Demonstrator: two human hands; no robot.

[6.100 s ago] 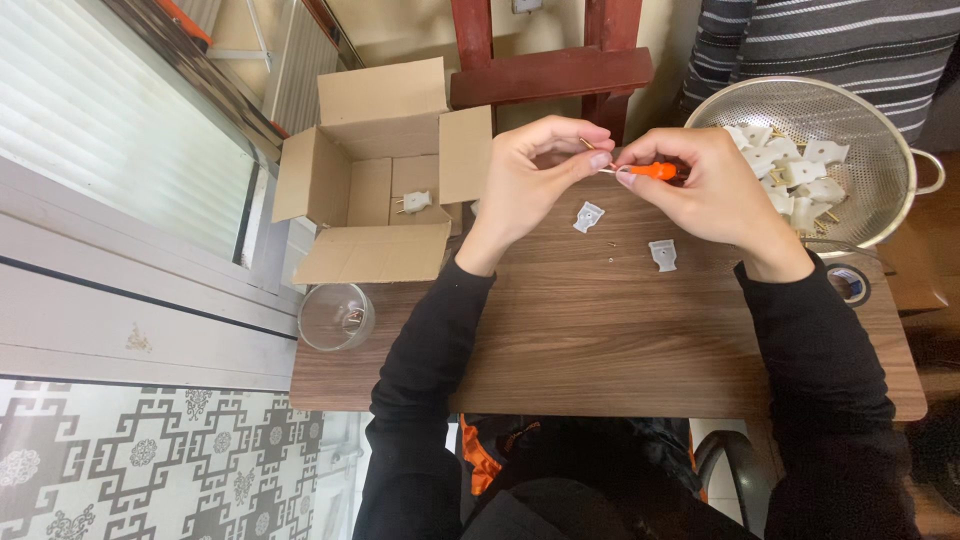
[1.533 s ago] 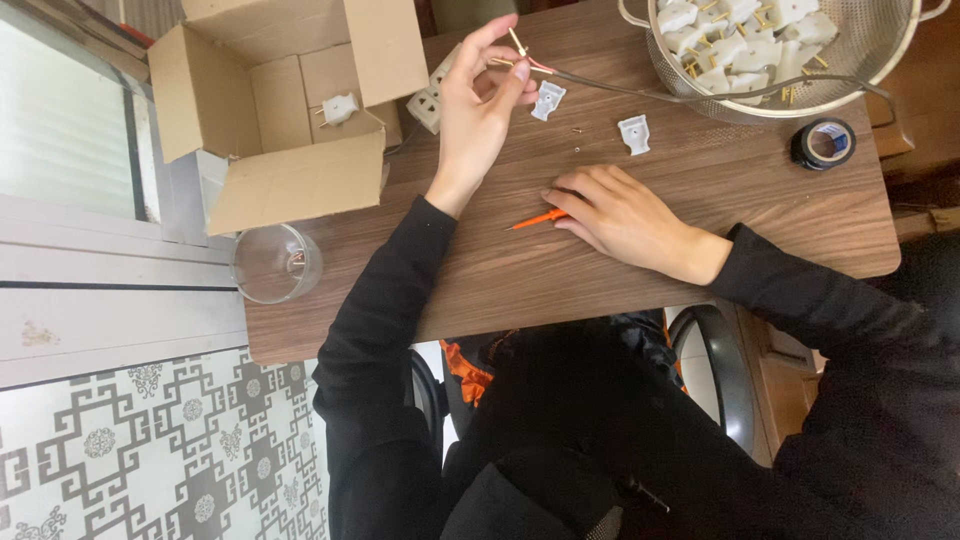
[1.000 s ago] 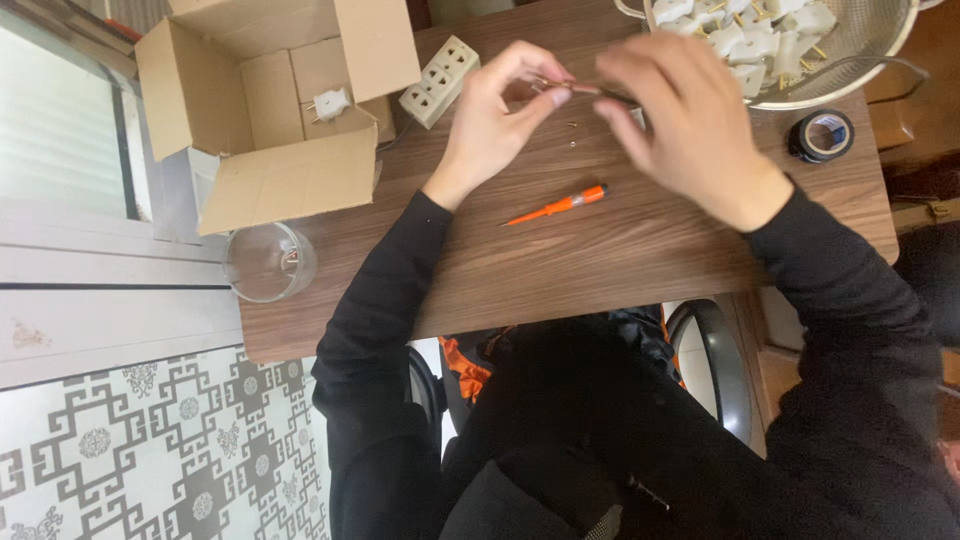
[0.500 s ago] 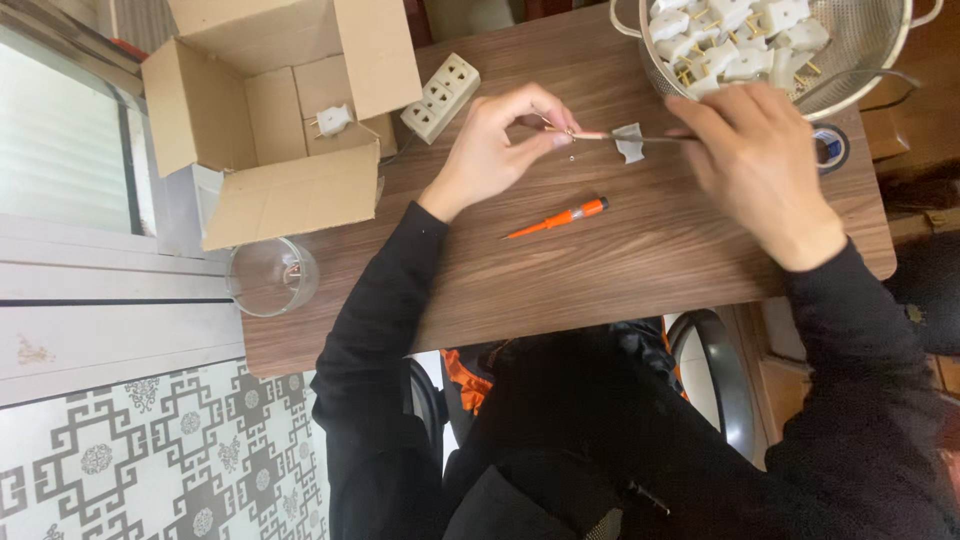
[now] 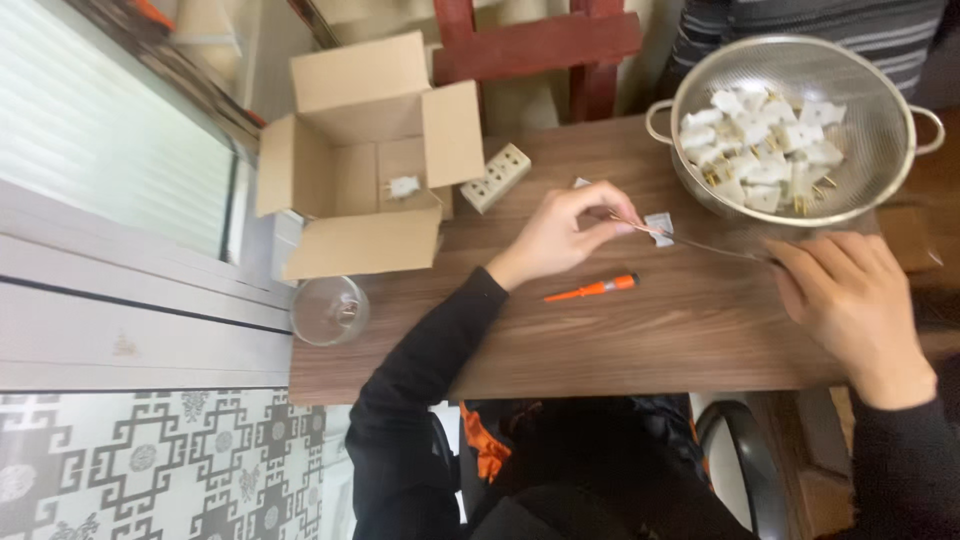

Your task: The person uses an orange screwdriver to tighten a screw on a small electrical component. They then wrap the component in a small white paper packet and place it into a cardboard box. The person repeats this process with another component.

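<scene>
My left hand [image 5: 568,232] pinches one end of a thin wire [image 5: 700,244] above the wooden table [image 5: 640,340]. My right hand [image 5: 850,300] grips the wire's other end near the table's right side, so the wire is stretched between both hands. A small white plastic part [image 5: 659,228] lies on the table just behind the wire. An orange screwdriver [image 5: 592,289] rests on the table below my left hand, untouched.
A metal colander [image 5: 880,120] holding several white plug parts stands at the back right. An open cardboard box [image 5: 365,170] with one white part inside sits back left, a white socket strip [image 5: 496,177] beside it. A glass bowl [image 5: 329,310] is at the left edge.
The screwdriver was put down on the table. My right hand then took the wire from near my left hand and drew it out to the right.
</scene>
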